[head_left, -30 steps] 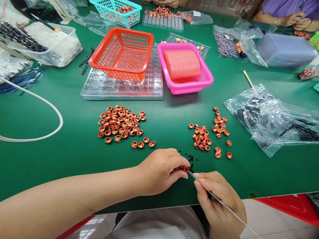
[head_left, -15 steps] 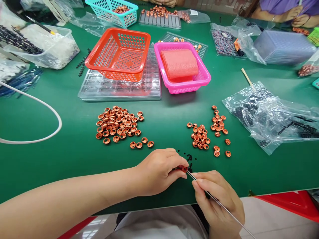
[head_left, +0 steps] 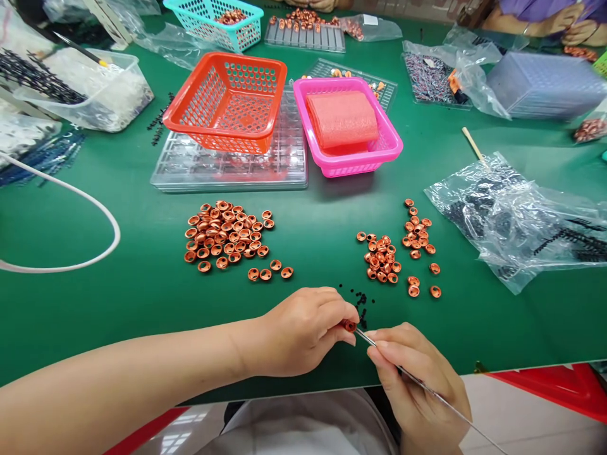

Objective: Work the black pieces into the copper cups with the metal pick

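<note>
My left hand (head_left: 308, 328) pinches a small copper-coloured cup-shaped part (head_left: 349, 326) between thumb and fingertips. In my right hand (head_left: 422, 379) is a long thin metal rod (head_left: 448, 404), held like a pen, with its tip at the part; whether the tip is inside it I cannot tell. Tiny black pieces (head_left: 362, 299) lie scattered on the table just beyond my fingertips. A large pile of the same copper-coloured parts (head_left: 227, 234) lies to the left, and smaller groups of these parts (head_left: 380, 258) lie to the right, many showing a dark hole.
An orange basket (head_left: 222, 136) stands on clear plastic trays (head_left: 227, 177). Beside it, a pink basket (head_left: 353, 165) holds folded pink foam (head_left: 342, 117). A plastic bag (head_left: 507, 221) lies right, a white cable (head_left: 107, 224) loops left. Another person's hands (head_left: 571, 28) are at the far right.
The view has shifted slightly. Both hands keep their grips close together, and the rod's angle to the copper-coloured part has changed a little. The piles look the same.
</note>
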Tool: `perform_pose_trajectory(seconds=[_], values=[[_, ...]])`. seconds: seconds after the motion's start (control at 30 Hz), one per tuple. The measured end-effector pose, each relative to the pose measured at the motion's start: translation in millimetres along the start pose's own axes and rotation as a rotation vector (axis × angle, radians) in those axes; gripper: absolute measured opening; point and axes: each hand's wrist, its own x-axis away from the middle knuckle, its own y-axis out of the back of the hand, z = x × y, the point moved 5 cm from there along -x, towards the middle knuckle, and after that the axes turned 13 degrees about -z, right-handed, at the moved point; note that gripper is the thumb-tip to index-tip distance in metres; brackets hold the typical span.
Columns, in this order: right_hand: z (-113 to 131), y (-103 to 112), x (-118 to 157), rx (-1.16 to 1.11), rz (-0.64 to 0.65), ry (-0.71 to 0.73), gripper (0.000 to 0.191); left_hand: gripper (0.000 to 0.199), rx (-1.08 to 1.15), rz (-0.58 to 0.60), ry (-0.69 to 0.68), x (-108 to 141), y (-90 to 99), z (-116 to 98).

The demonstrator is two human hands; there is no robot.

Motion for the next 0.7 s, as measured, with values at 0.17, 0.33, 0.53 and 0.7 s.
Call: perform_pose_trajectory(seconds=[0.17, 0.33, 0.53, 0.7], values=[[6.2, -2.6, -4.8, 0.049, 0.06, 0.098, 0.038, 0.008, 0.005, -0.019, 0.011, 0.7, 0.0, 1.3], [7.6, -3.3, -8.6, 0.062, 0.059, 0.111, 0.041, 0.01, 0.004, -0.015, 0.092, 0.0, 0.5, 4.4], [2.8, -0.1, -3.9, 0.015, -0.002, 0.083, 0.039, 0.012, 0.055, -0.045, 0.158, -5.2, 1.7, 4.2], [1.3, -0.2, -1.5, 0.016, -0.025, 0.056, 0.034, 0.011, 0.074, -0.039, 0.185, -5.3, 1.5, 6.5]])
